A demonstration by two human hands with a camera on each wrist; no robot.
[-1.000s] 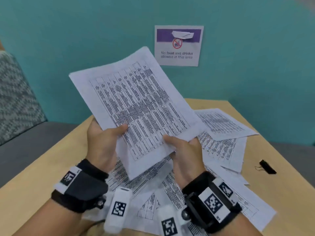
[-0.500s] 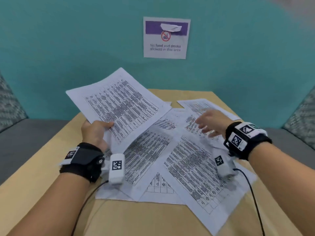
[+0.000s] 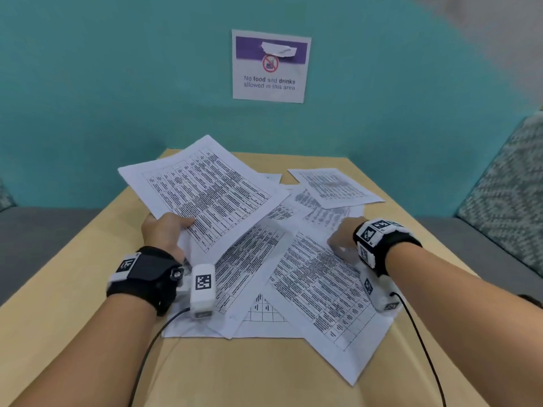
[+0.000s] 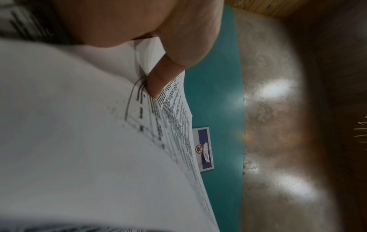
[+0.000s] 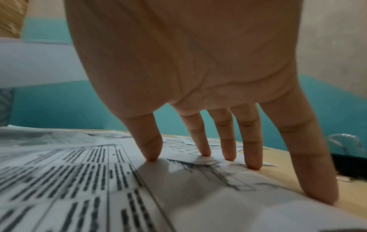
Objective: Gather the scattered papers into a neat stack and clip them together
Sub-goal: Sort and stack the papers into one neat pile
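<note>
Since half a second ago the right hand [image 3: 342, 236] has dropped from hovering over the scattered sheets to planting its straight, spread fingertips [image 5: 152, 157] on the white printed papers [image 3: 317, 289] lying on the tan wooden bench [image 3: 73, 318] — an open grip, pressing and holding nothing. The left hand [image 3: 163, 233] keeps its pinch, thumb on top, on the printed table sheet [image 3: 202, 192] it holds lifted off the bench toward 11 o'clock. Loose papers fan from 12 to 5 o'clock. A black binder clip [image 5: 349, 166] lies just beside the little finger, at 3 o'clock. One risk, as I judge it: dragging with fingertips alone could slide only the top sheet, crease it, or knock the clip away — smooth paper gives little friction.
</note>
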